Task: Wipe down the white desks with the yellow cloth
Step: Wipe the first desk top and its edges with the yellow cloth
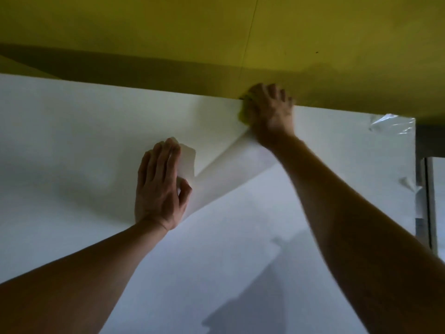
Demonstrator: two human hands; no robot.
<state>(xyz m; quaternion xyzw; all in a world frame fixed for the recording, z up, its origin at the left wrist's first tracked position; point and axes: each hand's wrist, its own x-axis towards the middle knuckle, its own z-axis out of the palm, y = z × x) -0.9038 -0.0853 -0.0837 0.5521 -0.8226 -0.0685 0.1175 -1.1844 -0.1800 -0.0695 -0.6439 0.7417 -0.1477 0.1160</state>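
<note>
The white desk (72, 131) fills most of the view. At its far edge, against the yellow partition, my right hand (269, 112) is blurred and its fingers are curled over the yellow cloth (242, 115). Only a small yellow patch of the cloth shows at the hand's left side. My left hand (160, 184) lies flat with straight fingers on a turned-back flap of white sheet (228, 169). This flap runs diagonally across the desk towards my right wrist.
A yellow partition (216, 32) stands right behind the desk's far edge. Clear plastic film (387, 122) peels up at the desk's far right corner. A dark gap and a metal strip (429, 201) separate it from another white surface (439, 189) at the right.
</note>
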